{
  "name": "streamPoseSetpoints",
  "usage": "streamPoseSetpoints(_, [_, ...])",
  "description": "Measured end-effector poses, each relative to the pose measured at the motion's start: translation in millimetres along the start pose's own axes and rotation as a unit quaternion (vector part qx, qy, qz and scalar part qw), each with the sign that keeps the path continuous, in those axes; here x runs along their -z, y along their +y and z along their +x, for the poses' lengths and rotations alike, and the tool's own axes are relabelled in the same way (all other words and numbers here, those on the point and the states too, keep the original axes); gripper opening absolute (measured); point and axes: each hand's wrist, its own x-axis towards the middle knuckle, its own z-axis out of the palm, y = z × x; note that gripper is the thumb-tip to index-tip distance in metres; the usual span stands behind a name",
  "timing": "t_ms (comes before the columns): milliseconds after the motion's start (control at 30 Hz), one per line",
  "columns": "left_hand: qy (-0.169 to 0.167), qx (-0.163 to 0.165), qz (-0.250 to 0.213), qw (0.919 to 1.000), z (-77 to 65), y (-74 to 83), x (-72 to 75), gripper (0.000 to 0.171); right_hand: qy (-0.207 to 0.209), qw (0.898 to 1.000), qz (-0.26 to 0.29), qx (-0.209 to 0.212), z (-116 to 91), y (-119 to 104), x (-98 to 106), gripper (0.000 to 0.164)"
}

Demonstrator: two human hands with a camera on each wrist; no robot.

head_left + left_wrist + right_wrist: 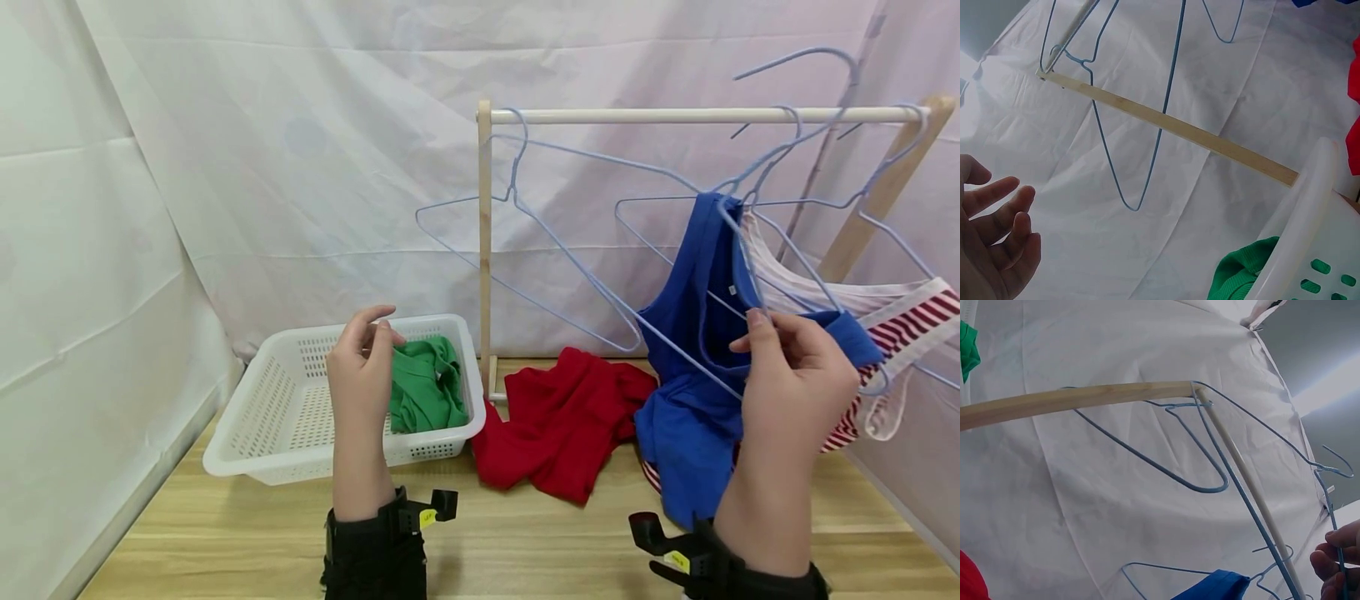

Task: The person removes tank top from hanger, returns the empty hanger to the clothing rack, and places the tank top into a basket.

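**Right hand pinching a bare pale-blue wire hanger, left hand holding nothing**

The right hand grips the hanger by one sloping side, its hook in the air and apart from the smooth white rail. The left hand is raised before the white perforated plastic basket, fingers loosely bent.

A crumpled green cloth garment lies in the basket's right side; a rumpled red cloth garment lies on the wood-grain bench to the right. Beyond the right hand, a sleeveless blue cloth top appears to hang from another hanger on the rail, with a red-and-white striped garment at the far right.

Held off-centre, the hanger could tip or swivel if the pinch slackens. Its long bar crosses the line of sight to the empty blue wire hanger at the rail's left end; a careless swing might hook that one, or snag the blue top's neckline. The top seems to sit unevenly, so a knock could slide it off.
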Motion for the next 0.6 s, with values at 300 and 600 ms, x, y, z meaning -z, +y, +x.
streamPoseSetpoints(300, [-0.001, 0.001, 0.0, 1.0, -0.4, -0.1, 0.3, 0.022, 0.046, 0.998, 0.022, -0.034, 10.7, 11.7, 4.2, 0.02])
streamPoseSetpoints(600, [-0.001, 0.0, 0.003, 1.0, -0.5, 0.6, 0.3, 0.022, 0.049, 0.995, 0.025, -0.087, 16.2, 16.8, 8.7, 0.022])
